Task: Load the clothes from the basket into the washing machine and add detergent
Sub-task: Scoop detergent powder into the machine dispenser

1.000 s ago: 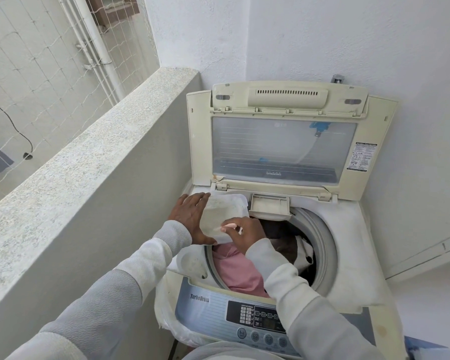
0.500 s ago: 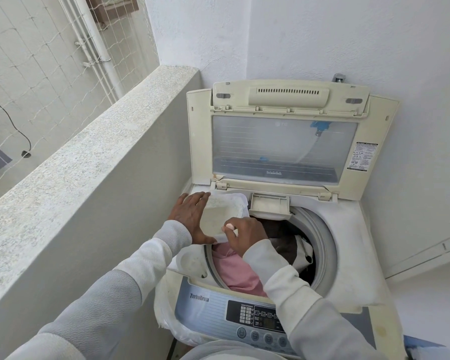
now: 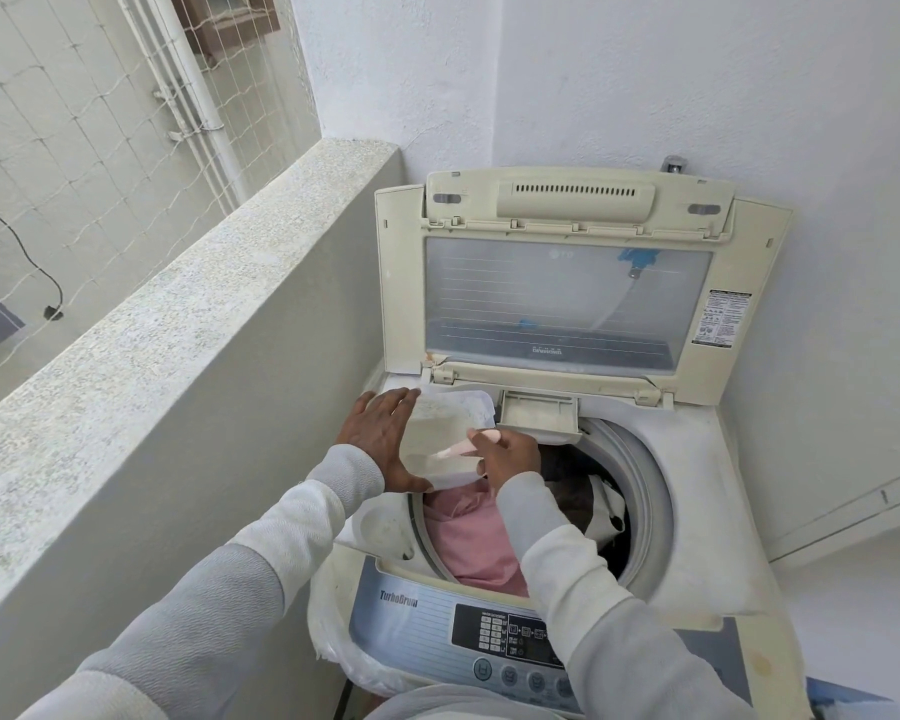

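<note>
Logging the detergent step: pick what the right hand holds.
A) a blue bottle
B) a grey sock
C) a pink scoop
C: the right hand pinches a pink scoop at the white tub that the left hand grips.

Laundry day: my left sleeve and right sleeve belong to one long-sleeved, fleecy top, pale grey over the upper arms and off-white along the forearms, the fabric finely ribbed. The left cuff is a band of the same grey, and my left hand and right hand are bare beyond the sleeves. A fold of grey cloth from the top shows at the lower edge.
</note>
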